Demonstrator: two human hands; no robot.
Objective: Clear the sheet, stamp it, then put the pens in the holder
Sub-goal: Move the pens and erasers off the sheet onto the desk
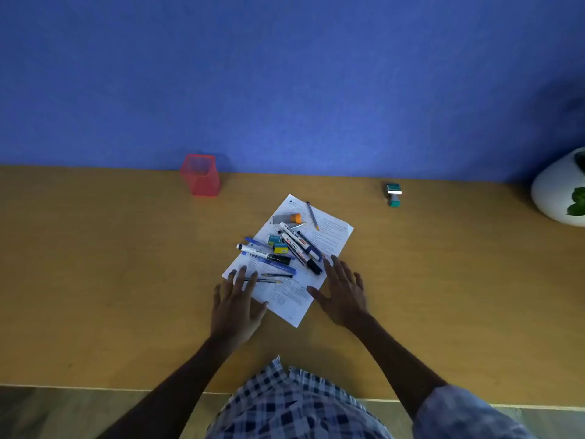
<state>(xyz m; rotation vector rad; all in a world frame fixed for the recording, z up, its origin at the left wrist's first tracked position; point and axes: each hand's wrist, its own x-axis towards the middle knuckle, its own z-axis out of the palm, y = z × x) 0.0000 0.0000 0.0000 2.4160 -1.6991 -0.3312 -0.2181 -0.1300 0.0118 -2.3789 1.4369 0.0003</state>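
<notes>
A printed sheet (332, 236) lies slanted in the middle of the wooden desk (110, 264). On it sits a heap of markers (297, 245), blue pens (272, 264), pencils (312, 214) and small boxes (277, 243). My left hand (235, 304) lies flat with spread fingers on the sheet's near left corner, fingertips over two thin pencils. My right hand (343, 289) is open at the sheet's right edge, fingertips close to a black marker cap. The red mesh holder (201, 175) stands at the back left. The green stamp (393, 194) stands at the back right.
A blue wall (285, 74) runs along the back of the desk. A white round plant pot (560, 191) sits at the far right edge. The desk's front edge is close to my checked shirt (294, 403).
</notes>
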